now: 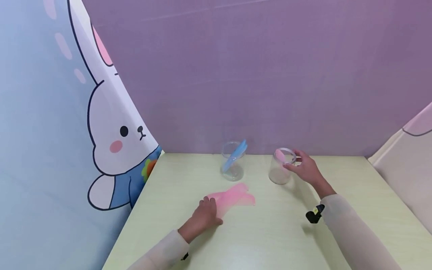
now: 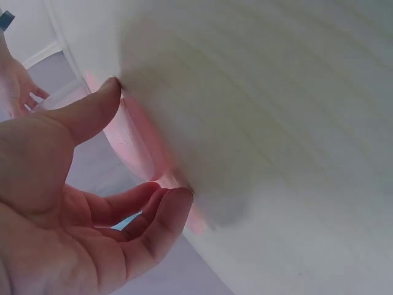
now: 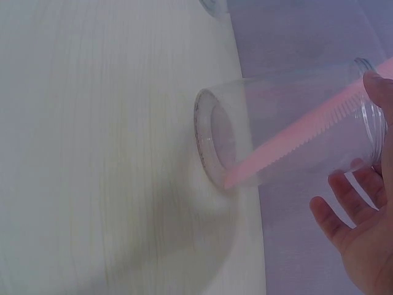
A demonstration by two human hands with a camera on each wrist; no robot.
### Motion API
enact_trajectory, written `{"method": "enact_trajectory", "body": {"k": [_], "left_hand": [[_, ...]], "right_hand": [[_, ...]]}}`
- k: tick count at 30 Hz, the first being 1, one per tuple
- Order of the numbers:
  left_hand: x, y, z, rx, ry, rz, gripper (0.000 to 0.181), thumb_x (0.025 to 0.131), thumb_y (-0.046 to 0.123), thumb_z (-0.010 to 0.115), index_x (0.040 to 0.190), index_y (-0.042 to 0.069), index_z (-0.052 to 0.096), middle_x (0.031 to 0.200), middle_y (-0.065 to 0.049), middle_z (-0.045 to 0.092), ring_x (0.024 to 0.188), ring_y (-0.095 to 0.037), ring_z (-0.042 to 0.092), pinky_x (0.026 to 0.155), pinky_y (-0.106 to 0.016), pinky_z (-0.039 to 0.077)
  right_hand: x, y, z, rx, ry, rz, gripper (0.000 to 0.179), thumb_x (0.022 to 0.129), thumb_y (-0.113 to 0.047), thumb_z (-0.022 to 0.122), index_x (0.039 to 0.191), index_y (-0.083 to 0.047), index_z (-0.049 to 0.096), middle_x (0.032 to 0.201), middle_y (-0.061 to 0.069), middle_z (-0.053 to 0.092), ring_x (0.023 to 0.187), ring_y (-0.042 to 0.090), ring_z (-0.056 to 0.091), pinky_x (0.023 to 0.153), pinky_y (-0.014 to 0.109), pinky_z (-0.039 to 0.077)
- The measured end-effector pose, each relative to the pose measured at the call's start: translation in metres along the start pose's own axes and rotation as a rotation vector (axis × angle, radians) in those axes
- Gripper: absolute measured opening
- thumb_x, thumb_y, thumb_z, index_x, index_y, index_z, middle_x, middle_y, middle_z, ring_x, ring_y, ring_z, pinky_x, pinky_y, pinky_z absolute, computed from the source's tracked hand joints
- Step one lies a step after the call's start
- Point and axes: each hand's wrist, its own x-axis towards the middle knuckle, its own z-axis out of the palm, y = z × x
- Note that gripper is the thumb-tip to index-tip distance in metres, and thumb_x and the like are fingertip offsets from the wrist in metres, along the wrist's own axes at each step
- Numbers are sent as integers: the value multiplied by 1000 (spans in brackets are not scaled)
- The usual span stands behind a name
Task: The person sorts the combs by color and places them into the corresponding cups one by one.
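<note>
Pink combs (image 1: 236, 195) lie crossed over one another on the table. At their left end is my left hand (image 1: 205, 216), its thumb and fingertips spread apart and down close to the tabletop; in the left wrist view the pink comb (image 2: 138, 138) shows beyond the gap between them. My right hand (image 1: 305, 168) grips a clear jar (image 1: 278, 176) by its rim, thumb on the near side. Inside that jar leans a pink comb (image 3: 301, 132), its teeth visible through the wall in the right wrist view.
Left of the held jar stands a second clear jar (image 1: 233, 174) with a blue comb (image 1: 235, 155) sticking out of it. A purple cloth (image 1: 256, 82) hangs behind the table's back edge, and a rabbit-print cloth (image 1: 114, 101) hangs along the left side.
</note>
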Motion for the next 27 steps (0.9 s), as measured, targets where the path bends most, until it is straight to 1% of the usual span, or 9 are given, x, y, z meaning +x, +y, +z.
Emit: {"method": "enact_trajectory", "body": {"k": [4,9,13,16,19,23,27], "left_hand": [[-1,1,2,15,25,-19,59,74,27,91,105,-5,53,94,-16,50,82,-25,48,68,-38,53],[-3,1,1,9,28,-19,53,75,25,89,99,-6,53,88,-15,49,78,-25,49,68,-39,52],[-5,1,-2,-12,24,-5,48,77,22,87,94,-6,53,84,-14,48,75,-25,49,67,-38,50],[-7,1,-4,-26,24,17,42,78,18,85,90,-6,53,81,-13,47,71,-23,48,65,-37,48],[-7,1,-5,-21,25,41,36,80,16,81,85,-4,52,78,-12,46,68,-22,46,62,-36,47],[-7,1,-4,23,29,63,32,80,16,78,79,-1,52,76,-11,46,67,-22,45,61,-35,46],[-6,1,-3,74,41,56,30,80,16,78,75,0,53,75,-11,47,69,-23,47,65,-37,48]], "right_hand": [[0,1,0,6,4,-4,83,91,-36,77,152,3,36,151,29,44,130,48,51,90,55,57],[-1,0,1,3,4,-4,83,91,-35,77,152,4,35,152,30,43,130,49,51,90,56,57],[0,-1,1,4,4,0,83,92,-35,76,152,4,35,152,30,42,131,49,51,91,57,57],[-1,-1,1,4,5,1,84,92,-34,76,153,4,34,153,31,42,131,49,50,91,57,57],[-1,-2,0,5,7,-1,83,92,-33,76,152,5,34,152,31,42,131,50,50,91,57,57],[-2,-2,0,7,8,-2,82,92,-33,76,152,4,35,151,31,43,131,50,50,92,57,56],[-3,-3,1,7,4,4,83,92,-36,76,152,4,35,151,30,43,131,50,50,92,58,56]]}}
